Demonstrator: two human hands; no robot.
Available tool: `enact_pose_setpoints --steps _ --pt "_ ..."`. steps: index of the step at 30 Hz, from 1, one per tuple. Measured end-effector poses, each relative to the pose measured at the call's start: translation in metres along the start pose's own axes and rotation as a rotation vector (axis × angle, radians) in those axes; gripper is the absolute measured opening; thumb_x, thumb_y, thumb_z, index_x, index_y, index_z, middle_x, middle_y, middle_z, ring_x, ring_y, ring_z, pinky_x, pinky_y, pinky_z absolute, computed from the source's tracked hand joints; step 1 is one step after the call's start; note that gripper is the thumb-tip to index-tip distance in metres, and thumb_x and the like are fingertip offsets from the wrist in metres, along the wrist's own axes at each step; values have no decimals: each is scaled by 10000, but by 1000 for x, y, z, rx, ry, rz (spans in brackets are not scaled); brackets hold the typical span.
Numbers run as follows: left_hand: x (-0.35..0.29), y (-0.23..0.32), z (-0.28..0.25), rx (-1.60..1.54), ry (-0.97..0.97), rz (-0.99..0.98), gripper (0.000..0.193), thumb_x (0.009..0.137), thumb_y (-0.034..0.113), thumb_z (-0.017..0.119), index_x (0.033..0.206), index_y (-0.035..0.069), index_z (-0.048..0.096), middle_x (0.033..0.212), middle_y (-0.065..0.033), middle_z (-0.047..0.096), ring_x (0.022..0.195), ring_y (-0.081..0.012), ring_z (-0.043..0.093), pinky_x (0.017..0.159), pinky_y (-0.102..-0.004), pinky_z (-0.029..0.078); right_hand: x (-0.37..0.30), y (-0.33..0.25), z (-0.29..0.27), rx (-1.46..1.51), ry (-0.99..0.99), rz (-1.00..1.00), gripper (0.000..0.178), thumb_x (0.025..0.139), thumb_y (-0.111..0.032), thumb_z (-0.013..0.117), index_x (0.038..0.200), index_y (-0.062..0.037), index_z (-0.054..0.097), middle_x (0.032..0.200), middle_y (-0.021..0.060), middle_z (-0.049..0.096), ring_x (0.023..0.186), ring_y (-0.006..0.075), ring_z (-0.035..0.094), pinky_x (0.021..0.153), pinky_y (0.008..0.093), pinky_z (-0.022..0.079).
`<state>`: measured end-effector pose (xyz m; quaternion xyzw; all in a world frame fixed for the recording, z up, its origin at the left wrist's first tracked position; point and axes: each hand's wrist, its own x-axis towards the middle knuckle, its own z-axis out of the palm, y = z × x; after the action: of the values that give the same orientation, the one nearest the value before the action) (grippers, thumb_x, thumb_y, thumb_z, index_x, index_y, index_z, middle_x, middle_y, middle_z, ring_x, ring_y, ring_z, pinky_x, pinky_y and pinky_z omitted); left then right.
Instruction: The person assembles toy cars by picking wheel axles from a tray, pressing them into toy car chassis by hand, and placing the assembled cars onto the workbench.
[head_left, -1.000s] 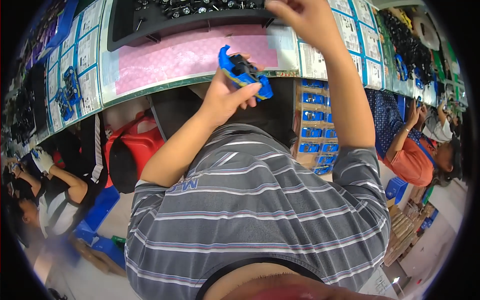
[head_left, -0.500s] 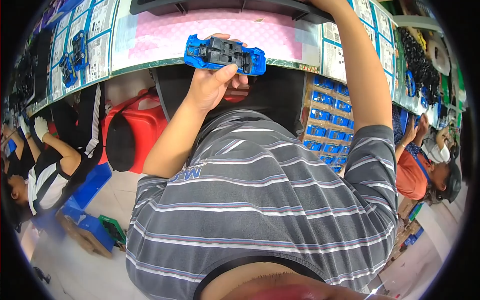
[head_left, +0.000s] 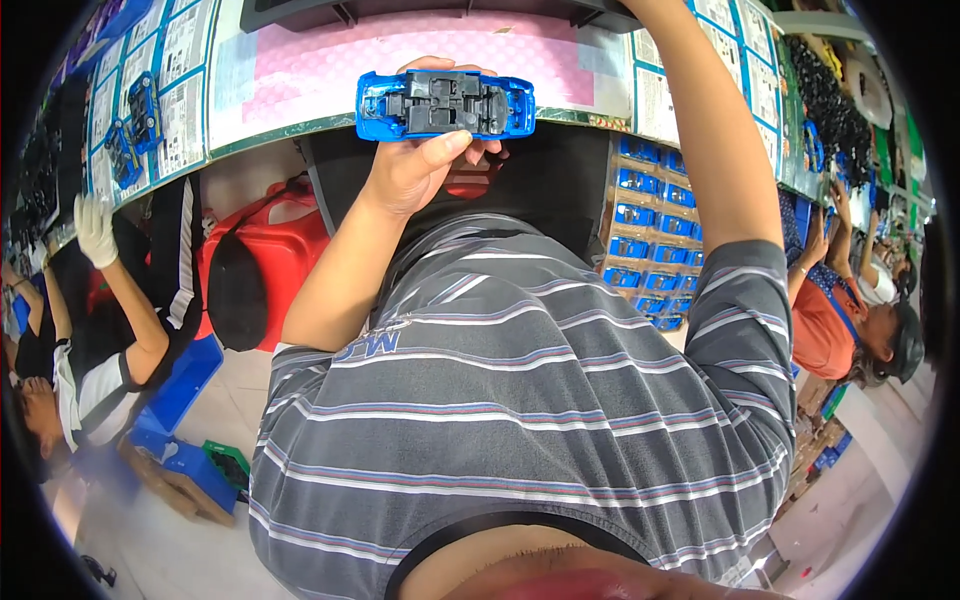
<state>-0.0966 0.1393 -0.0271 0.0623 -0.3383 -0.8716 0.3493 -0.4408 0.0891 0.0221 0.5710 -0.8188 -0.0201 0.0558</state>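
Observation:
My left hand (head_left: 425,165) is closed around a blue toy car body (head_left: 375,107) and holds it level above the front edge of the table. The thumb presses the near side and the other fingers wrap round behind. Black moulded seats (head_left: 440,100) fill the inside of the body, which faces up. My right forearm (head_left: 700,90) stretches across the table to the upper edge of the picture, beside a long dark rack or tray (head_left: 430,12). The right hand itself is cut off there.
A pink bubble-patterned mat (head_left: 330,75) lies on the table. More blue toy cars (head_left: 145,112) stand at the far left. Boxes of blue car parts (head_left: 640,215) are below the table at right. A red stool (head_left: 265,250) is at left; co-workers (head_left: 835,320) sit on both sides.
My left hand has brought the car body slightly left and levelled it. The right hand has slipped out at the top edge. At left, a co-worker's gloved hand has risen.

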Motion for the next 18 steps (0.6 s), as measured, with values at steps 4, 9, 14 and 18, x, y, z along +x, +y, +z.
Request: enact_pose_setpoints --steps 4,9,14,18 --pt "-7 5 -1 68 23 -16 673 819 146 710 1402 149 373 1349 -198 523 871 -261 679 661 -295 525 -44 -26 -52 251 329 123 241 859 -71 595 1068 -15 702 917 272 682 889 448 658 794 519 519" --pt "-5 10 4 214 153 -48 528 841 102 663 1311 94 422 1246 -188 608 817 -234 681 641 -285 524 -76 -24 -57 882 161 348 209 881 -53 628 1074 -19 704 711 70 655 624 152 574 629 281 460" --pt "-1 5 4 276 177 -44 466 859 84 623 1285 71 436 1222 -196 632 798 -226 679 633 -280 520 -142 -37 -67 1762 -170 -206 290 901 -64 650 1176 28 653 1129 113 615 945 173 616 852 282 492" --pt "-1 0 5 277 192 -74 456 867 62 605 1287 56 428 1224 -209 629 777 -228 677 631 -279 514 -178 -71 -39 1325 78 -179 322 878 27 665 1196 54 622 1209 128 563 1030 184 594 932 307 482"
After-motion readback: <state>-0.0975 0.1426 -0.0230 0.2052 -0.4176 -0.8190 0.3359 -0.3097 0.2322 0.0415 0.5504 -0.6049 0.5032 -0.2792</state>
